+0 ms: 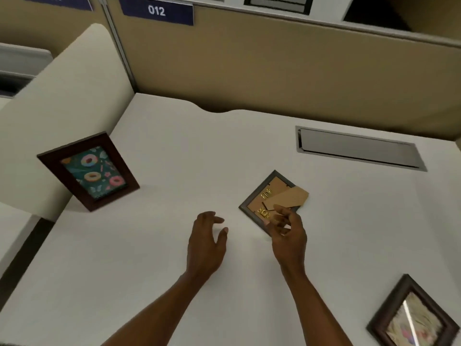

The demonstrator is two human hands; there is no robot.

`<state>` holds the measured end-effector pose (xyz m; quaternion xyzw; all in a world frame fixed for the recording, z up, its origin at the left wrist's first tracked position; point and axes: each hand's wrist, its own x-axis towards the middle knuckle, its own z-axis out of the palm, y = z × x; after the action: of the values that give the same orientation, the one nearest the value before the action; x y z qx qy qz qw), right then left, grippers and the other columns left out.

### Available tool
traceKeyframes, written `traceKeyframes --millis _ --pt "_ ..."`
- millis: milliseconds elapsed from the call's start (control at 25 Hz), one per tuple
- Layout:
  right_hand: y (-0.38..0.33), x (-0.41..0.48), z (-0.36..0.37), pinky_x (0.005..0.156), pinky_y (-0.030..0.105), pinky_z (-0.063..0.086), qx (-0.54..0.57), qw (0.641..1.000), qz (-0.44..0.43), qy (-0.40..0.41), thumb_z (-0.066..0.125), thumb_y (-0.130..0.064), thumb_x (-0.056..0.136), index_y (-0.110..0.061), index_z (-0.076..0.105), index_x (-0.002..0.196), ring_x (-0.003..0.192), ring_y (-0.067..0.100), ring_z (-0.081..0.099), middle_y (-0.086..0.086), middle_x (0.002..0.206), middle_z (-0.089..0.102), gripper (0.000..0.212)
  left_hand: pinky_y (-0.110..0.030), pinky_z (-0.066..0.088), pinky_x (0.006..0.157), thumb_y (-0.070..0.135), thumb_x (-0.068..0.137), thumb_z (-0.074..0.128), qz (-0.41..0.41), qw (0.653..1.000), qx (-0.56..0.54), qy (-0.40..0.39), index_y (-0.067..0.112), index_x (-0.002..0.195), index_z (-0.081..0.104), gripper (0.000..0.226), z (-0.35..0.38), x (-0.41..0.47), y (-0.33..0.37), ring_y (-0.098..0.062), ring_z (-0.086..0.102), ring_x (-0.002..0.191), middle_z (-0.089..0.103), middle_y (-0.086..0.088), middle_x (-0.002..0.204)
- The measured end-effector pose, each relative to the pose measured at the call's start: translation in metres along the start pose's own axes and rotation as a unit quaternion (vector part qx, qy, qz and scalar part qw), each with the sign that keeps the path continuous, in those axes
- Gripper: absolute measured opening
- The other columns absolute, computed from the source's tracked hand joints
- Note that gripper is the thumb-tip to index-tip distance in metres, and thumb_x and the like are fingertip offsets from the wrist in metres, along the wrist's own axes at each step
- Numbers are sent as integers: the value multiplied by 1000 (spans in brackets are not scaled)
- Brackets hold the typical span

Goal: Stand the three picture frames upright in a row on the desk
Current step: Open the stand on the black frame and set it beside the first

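Fingers [280, 216] of right hand [289, 236] pinching the face-down grey frame [259, 198] by its near corner; left hand [207, 243] spread wide, hovering just off the desk [174, 136]. Donut frame [87, 171] already upright.

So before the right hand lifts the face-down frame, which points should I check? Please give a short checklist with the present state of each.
1. Donut frame standing upright on the desk: ok.
2. Face-down frame upright: not ok, it lies on its front, back side up.
3. Its cardboard stand opened out: cannot tell, it looks partly swung away from the back.
4. Right hand gripping that frame: cannot tell; fingers are at its near corner.
5. Left hand free to help: ok, open and holding nothing.
6. Third frame upright: not ok, it seems to lie flat, face up, at the near right.
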<state>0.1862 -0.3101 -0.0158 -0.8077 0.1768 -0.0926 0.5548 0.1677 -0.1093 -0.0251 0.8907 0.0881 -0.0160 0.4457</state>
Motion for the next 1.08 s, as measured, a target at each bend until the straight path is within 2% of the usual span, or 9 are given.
traceKeyframes --millis 120,240,320,400,560,720,840,1000,1080 --pt "12 4 -24 81 33 61 -50 996 35 59 84 5 86 -11 68 129 106 28 71 13 126 71 48 -32 48 105 25 99 76 -8 998 -5 -61 12 143 56 51 26 35 33 -28 61 134 59 -8 149" --pt "18 5 -30 98 41 60 -38 990 117 68 85 0 87 -13 61 142 121 27 66 14 139 68 61 -38 46 112 33 102 72 -7 995 19 -101 9 157 43 66 49 55 47 -30 51 144 54 -12 157" --pt "17 2 -26 110 45 54 -27 984 167 57 84 -4 89 -15 53 152 135 31 61 14 148 63 71 -40 45 111 33 104 69 -7 993 40 -113 7 157 42 66 62 59 52 -33 46 145 55 -14 155" --pt "13 -4 -15 115 48 51 -60 981 181 39 84 -12 90 -18 43 161 142 34 55 14 152 57 82 -43 49 110 32 104 70 -28 994 28 -102 7 154 47 61 70 59 57 -34 52 140 59 -14 152" --pt "1 -2 -4 118 49 46 -131 973 189 33 88 -26 86 -18 40 159 147 32 45 9 159 52 88 -44 53 110 31 102 72 -87 993 -27 -78 11 145 59 49 85 46 69 -33 59 135 62 -12 147" --pt "-4 9 -15 111 49 53 -52 969 231 75 90 -19 83 -20 54 148 134 32 56 10 150 54 74 -36 51 100 29 103 71 -121 988 -77 -50 10 143 64 45 86 35 78 -28 61 127 59 -14 147" --pt "1 12 -34 99 39 59 8 972 215 89 84 -7 88 -18 67 136 123 32 65 12 142 56 52 -36 55 102 26 102 73 -113 990 -85 -25 10 141 66 43 80 26 87 -29 64 126 60 -12 145" --pt "-1 15 -60 101 40 62 59 970 220 90 81 -5 92 -16 78 125 119 30 70 11 133 70 35 -7 57 78 23 92 85 -19 994 -104 4 11 127 75 38 63 9 92 -19 72 111 65 -1 127" --pt "-8 19 -74 100 46 64 126 954 257 92 81 -1 89 -13 83 116 114 30 74 10 124 77 30 -5 56 86 24 84 93 80 992 -90 -19 11 125 76 46 53 1 89 -10 71 115 65 3 126"
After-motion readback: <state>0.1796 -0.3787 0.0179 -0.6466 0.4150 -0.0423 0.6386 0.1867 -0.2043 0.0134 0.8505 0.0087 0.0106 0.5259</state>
